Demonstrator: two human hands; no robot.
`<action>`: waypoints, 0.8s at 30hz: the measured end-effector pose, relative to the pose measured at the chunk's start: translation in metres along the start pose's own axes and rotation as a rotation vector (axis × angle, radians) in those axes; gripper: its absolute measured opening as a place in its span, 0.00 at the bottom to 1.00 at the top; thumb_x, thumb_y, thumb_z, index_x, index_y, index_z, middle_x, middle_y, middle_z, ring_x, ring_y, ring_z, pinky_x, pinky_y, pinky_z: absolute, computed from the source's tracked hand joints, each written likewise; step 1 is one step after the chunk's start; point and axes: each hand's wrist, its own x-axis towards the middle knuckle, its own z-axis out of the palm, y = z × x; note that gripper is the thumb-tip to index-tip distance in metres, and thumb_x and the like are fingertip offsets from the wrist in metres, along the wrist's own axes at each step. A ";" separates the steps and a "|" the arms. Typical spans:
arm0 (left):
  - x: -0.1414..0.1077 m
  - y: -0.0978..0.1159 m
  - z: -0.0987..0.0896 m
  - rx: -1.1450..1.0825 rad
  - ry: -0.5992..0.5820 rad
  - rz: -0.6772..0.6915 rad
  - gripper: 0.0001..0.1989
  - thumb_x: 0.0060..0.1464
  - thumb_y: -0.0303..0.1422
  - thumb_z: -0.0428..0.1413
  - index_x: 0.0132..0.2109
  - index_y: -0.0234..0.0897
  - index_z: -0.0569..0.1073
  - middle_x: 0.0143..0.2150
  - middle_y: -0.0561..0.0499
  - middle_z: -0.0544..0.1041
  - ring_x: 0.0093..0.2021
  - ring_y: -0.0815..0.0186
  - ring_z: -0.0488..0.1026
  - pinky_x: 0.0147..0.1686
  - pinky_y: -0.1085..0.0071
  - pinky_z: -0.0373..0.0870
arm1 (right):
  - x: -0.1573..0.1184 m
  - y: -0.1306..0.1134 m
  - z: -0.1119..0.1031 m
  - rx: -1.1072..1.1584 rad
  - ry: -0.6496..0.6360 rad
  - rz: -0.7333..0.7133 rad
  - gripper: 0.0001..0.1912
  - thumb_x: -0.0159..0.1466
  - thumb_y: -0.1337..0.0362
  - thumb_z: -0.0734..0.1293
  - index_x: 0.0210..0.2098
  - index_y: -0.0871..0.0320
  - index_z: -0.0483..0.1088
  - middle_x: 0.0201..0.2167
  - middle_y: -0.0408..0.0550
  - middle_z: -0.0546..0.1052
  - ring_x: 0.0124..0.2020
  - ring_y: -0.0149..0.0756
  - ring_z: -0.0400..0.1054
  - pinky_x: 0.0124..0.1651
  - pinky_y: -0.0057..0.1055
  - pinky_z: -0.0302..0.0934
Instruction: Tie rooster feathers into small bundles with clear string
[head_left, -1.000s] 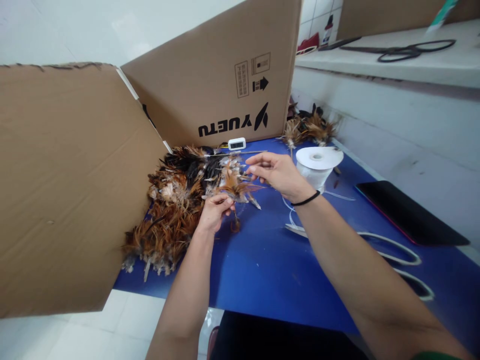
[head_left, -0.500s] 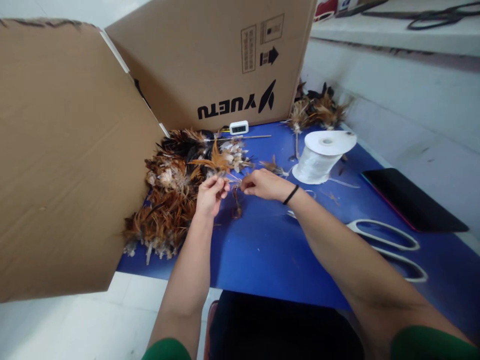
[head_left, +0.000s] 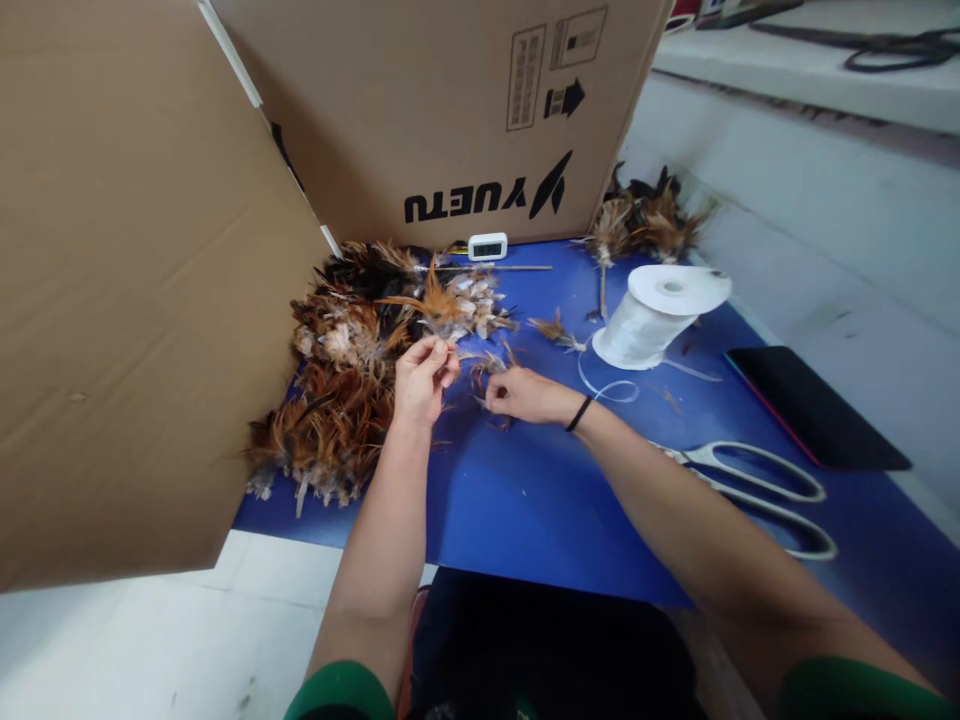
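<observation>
My left hand is closed in a pinch around a thin feather, whose pale end shows at the fingertips; the rest is partly hidden. Just beyond it, orange feathers stick up from the edge of a large pile of brown and black feathers. My right hand, with a black band at the wrist, is low over the blue table. Its thumb and fingers pinch at small loose feathers, though exactly what lies between the fingertips is hard to see.
A white spool of ribbon stands right of a small feather tuft. Large white-handled scissors lie near my right forearm, a black tablet-like slab beyond. A cardboard box walls the back and left; a small white digital display stands before it.
My right hand has drawn down and slightly away from my left hand, to the loose feathers. My left hand keeps its pinch. The whole view has shifted slightly.
</observation>
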 end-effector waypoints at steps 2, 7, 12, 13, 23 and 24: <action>0.000 0.000 0.001 -0.015 -0.009 -0.013 0.12 0.40 0.36 0.67 0.27 0.34 0.72 0.26 0.52 0.73 0.21 0.76 0.65 0.15 0.81 0.52 | -0.007 0.001 -0.008 0.196 -0.004 0.008 0.05 0.55 0.70 0.63 0.27 0.59 0.71 0.23 0.44 0.77 0.26 0.32 0.72 0.32 0.28 0.63; -0.003 0.000 0.006 -0.001 -0.037 -0.058 0.12 0.40 0.35 0.66 0.27 0.34 0.71 0.28 0.52 0.73 0.20 0.77 0.64 0.14 0.81 0.50 | -0.030 0.001 -0.026 0.640 0.049 0.023 0.05 0.55 0.64 0.66 0.28 0.60 0.67 0.22 0.44 0.76 0.23 0.28 0.70 0.27 0.26 0.63; -0.007 0.005 0.012 -0.020 -0.062 -0.048 0.13 0.38 0.34 0.67 0.27 0.34 0.71 0.29 0.52 0.73 0.20 0.77 0.64 0.13 0.82 0.50 | -0.050 0.010 -0.028 0.649 0.125 0.022 0.08 0.52 0.65 0.68 0.32 0.61 0.70 0.23 0.43 0.76 0.24 0.28 0.69 0.29 0.26 0.64; -0.007 0.007 0.014 -0.022 -0.059 -0.043 0.13 0.38 0.34 0.67 0.27 0.34 0.71 0.29 0.52 0.73 0.20 0.77 0.64 0.13 0.82 0.50 | -0.052 0.013 -0.026 0.603 0.123 0.011 0.08 0.52 0.66 0.68 0.32 0.61 0.71 0.23 0.43 0.76 0.24 0.28 0.69 0.30 0.26 0.64; -0.008 0.026 0.024 0.025 -0.106 -0.016 0.14 0.40 0.35 0.67 0.26 0.34 0.70 0.28 0.52 0.73 0.20 0.78 0.64 0.13 0.82 0.50 | -0.023 -0.009 -0.024 0.127 0.131 -0.125 0.07 0.55 0.72 0.66 0.31 0.59 0.76 0.26 0.44 0.78 0.29 0.31 0.72 0.36 0.27 0.62; -0.009 0.026 0.022 0.036 -0.114 -0.022 0.13 0.40 0.36 0.67 0.26 0.34 0.70 0.27 0.52 0.73 0.20 0.77 0.64 0.13 0.82 0.51 | -0.016 -0.010 -0.032 0.114 0.227 -0.129 0.08 0.56 0.70 0.66 0.34 0.59 0.76 0.30 0.46 0.79 0.32 0.32 0.72 0.38 0.27 0.62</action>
